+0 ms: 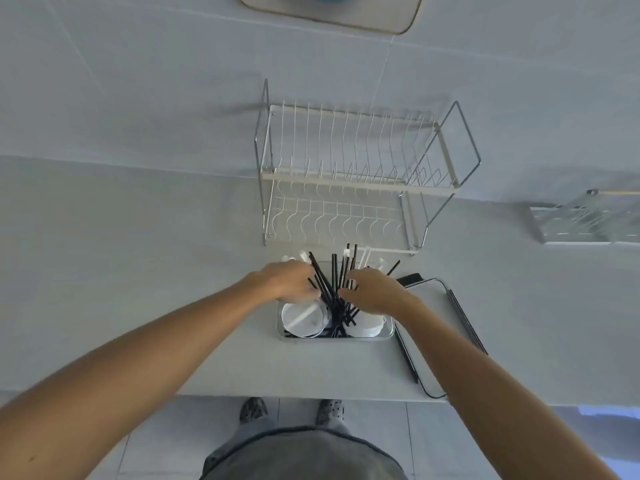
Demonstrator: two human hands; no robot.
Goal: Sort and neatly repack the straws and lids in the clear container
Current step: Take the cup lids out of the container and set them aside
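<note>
Looking down from the head cam, so both bare arms reach in from the bottom over a pale grey tabletop (138,271). The left hand (284,280) is over the left half of the clear container (332,337), fingers curled down toward the black straws (334,289), but I honestly can't tell if its grip is actually closed on any of them or just touching, the fingertips are hidden. Just under that hand sits a stack of white lids (304,318) in the left end of the container, with a white straw (304,315) lying slanted across the top lid. The black straws stand in a messy bunch in the middle, fanned out and leaning every which way, their bottoms down in the container between the two lid piles. The right hand (375,292) comes in from the other side, fingers spread and loosely bent against the bunch, so that grip looks released, pushing rather than pinching. Below it there's a second stack of lids (367,328) in the right end. Behind everything, a white wire dish rack (349,178) stands on the tabletop by the wall. Just right of the container lies the clear container lid (440,306) with a dark rim, partly under the right forearm. Far right there's another small rack (585,220), kinda blurry.
</note>
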